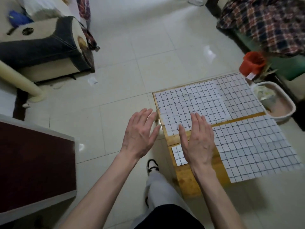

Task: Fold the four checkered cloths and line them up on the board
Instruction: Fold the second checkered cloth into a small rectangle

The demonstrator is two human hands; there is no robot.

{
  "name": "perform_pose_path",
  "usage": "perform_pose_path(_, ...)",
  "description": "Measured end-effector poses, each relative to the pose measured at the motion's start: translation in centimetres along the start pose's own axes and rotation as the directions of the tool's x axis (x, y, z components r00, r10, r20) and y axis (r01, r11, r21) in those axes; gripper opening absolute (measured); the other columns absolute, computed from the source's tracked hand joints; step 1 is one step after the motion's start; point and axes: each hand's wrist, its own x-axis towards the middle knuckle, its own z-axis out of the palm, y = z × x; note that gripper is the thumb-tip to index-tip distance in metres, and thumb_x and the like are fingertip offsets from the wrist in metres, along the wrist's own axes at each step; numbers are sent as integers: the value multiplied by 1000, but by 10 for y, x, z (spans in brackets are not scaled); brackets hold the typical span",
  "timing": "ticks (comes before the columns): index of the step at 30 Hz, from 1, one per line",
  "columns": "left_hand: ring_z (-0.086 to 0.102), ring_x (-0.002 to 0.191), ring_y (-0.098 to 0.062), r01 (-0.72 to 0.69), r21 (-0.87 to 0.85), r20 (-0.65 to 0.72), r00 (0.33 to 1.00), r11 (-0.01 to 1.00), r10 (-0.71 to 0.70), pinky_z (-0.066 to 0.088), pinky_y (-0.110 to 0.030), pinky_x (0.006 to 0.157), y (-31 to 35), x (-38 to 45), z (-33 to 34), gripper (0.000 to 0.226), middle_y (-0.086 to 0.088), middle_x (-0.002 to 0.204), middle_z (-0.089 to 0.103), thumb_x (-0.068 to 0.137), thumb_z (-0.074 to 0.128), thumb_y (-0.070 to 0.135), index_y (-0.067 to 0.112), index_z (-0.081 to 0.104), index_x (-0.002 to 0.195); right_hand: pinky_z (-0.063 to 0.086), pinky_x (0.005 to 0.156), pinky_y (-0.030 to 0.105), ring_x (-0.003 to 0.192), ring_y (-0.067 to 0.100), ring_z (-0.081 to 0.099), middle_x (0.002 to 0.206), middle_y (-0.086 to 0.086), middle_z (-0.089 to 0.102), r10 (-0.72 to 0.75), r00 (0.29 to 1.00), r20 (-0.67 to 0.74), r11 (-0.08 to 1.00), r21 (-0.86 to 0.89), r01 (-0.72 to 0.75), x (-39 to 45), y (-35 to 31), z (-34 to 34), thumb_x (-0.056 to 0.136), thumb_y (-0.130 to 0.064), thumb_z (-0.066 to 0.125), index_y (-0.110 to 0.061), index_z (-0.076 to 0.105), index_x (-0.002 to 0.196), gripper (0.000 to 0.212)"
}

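A low wooden board [184, 177] stands on the tiled floor at the right. White checkered cloths lie flat on it: one at the far left [189, 103], one under it at the far right [239, 96], a large one at the near right [255, 149], and a small folded one [179, 154] partly hidden by my right hand. My right hand [198, 139] hovers over the board's left part with straight fingers, holding nothing. My left hand [140, 133] is spread flat over the floor just left of the board, also holding nothing.
A white basin [280, 103] and a red cup [252, 63] stand beyond the board's right end. A plaid blanket [267, 22] covers furniture at the back right. A sofa [41, 52] is at the left, a dark cabinet top [33, 166] near left. My leg [158, 184] stands beside the board.
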Motion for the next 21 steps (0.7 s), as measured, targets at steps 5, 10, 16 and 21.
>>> perform_pose_path(5, 52, 140, -31, -119, -53, 12, 993, 992, 120, 38, -49, 120, -17, 44, 25, 49, -14, 145, 61, 108, 45, 39, 6, 60, 141, 24, 126, 44, 152, 26, 36, 158, 11, 49, 139, 990, -31, 990, -16, -140, 19, -2, 21, 108, -56, 36, -11, 45, 154, 65)
perform_pose_path(10, 54, 139, -31, -247, -89, 71, 965, 965, 253, 41, -49, 118, -32, 102, 59, 50, -13, 143, 63, 109, 43, 40, 6, 62, 140, 28, 125, 46, 151, 26, 38, 156, 9, 51, 291, 956, -32, 957, 10, -291, 47, -7, 51, 108, -55, 37, -11, 46, 153, 64)
perform_pose_path(16, 56, 137, -30, -375, -166, 108, 912, 912, 395, 44, -49, 115, -30, 159, 87, 49, -12, 141, 65, 109, 44, 40, 6, 64, 138, 29, 124, 45, 151, 26, 38, 156, 9, 52, 437, 899, -40, 900, 38, -435, 73, -9, 65, 108, -55, 38, -11, 47, 153, 64)
perform_pose_path(21, 55, 139, -29, -463, -198, 151, 856, 864, 494, 43, -48, 115, -28, 205, 105, 48, -11, 141, 65, 109, 44, 40, 7, 64, 138, 31, 124, 46, 152, 26, 37, 157, 9, 50, 539, 842, -28, 842, 39, -538, 97, -1, 73, 107, -58, 32, -12, 45, 155, 68)
